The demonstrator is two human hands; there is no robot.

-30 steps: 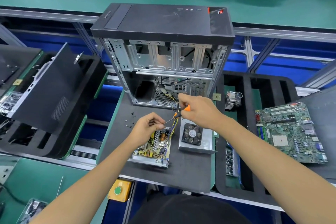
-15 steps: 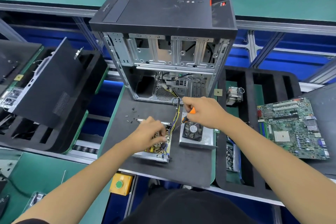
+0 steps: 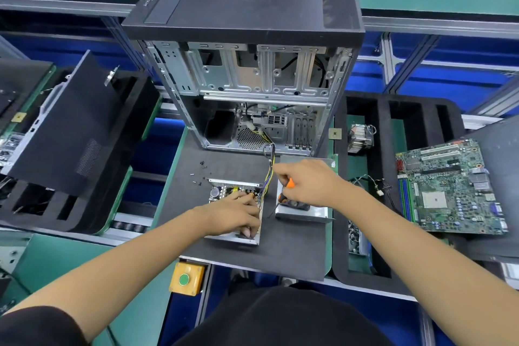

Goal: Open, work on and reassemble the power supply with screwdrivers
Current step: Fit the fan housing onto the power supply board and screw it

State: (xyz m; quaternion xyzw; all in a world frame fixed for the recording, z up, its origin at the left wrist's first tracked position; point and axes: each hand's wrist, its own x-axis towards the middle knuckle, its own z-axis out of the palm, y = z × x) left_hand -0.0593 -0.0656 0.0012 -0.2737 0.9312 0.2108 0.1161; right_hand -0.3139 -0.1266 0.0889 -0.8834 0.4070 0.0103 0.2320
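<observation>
The opened power supply (image 3: pixel 224 191) lies on the black mat (image 3: pixel 295 250), its circuit board exposed. My left hand (image 3: pixel 233 213) lies over the board, fingers curled over the near right corner of its metal base. Just to the right sits the removed cover with the fan (image 3: pixel 304 215). My right hand (image 3: pixel 306 182) grips an orange and black screwdriver (image 3: pixel 285 191) above that cover, tip pointing down and left toward the gap between the two parts. A bundle of coloured wires (image 3: pixel 269 171) runs from the power supply up into the case. Several small screws (image 3: pixel 200 174) lie loose on the mat.
An open computer case (image 3: pixel 244 8) stands behind the power supply. A motherboard (image 3: pixel 449 188) and a heat sink (image 3: pixel 361 137) rest on the black foam tray (image 3: pixel 384 177) at the right. A black side panel (image 3: pixel 70 126) leans at the left. A yellow button box (image 3: pixel 186 278) hangs below the mat.
My left hand came down from a pinch above the board and now lies over the power supply. My right hand lowered the screwdriver toward the fan cover.
</observation>
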